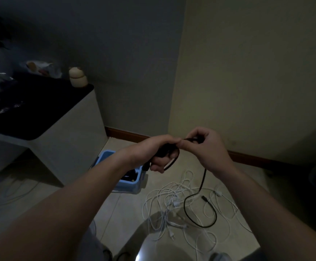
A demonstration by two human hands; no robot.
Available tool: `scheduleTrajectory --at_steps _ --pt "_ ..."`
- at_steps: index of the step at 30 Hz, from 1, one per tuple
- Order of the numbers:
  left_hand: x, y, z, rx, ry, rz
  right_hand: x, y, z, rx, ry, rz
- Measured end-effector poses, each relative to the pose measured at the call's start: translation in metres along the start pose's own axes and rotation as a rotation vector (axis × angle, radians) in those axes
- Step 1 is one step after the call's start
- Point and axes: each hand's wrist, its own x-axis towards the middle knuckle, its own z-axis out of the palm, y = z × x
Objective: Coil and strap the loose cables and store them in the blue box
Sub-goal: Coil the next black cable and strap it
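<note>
My left hand (154, 151) grips a small coil of black cable (174, 159) in front of me, fingers curled round the loops. Close beside it, my right hand (208, 146) pinches the same black cable where it leaves the coil. The free length hangs down from my right hand to the floor and curls there in a loop (200, 213) ending in a plug. A tangle of white cables (172, 200) lies spread on the tiles below. The blue box (132, 180) stands on the floor under my left forearm, with dark cables inside, partly hidden.
A white cabinet with a dark top (40, 117) stands at the left, with a small cream figurine (77, 77) on its corner. Walls meet in a corner behind, with a brown skirting board (127, 135). Another white cable (15, 187) lies on the floor at left.
</note>
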Motion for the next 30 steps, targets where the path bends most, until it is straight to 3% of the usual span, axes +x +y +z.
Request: scheduleTrajectory --at_steps 6,16,22,30 --pt "0.000 0.006 0.001 -0.039 -0.018 -0.011 -0.002 0.006 0.006 0.068 -0.050 -0.063" --pt "-0.001 0.007 -0.006 -0.602 0.057 0.074 -0.004 0.018 0.012 0.219 -0.134 0.243" --pt "-0.004 0.006 -0.011 -0.892 0.228 0.236 -0.010 0.020 0.022 -0.014 -0.201 0.182" --pt "-0.001 0.006 -0.013 -0.846 0.502 0.284 -0.021 0.023 0.033 -0.399 -0.437 0.086"
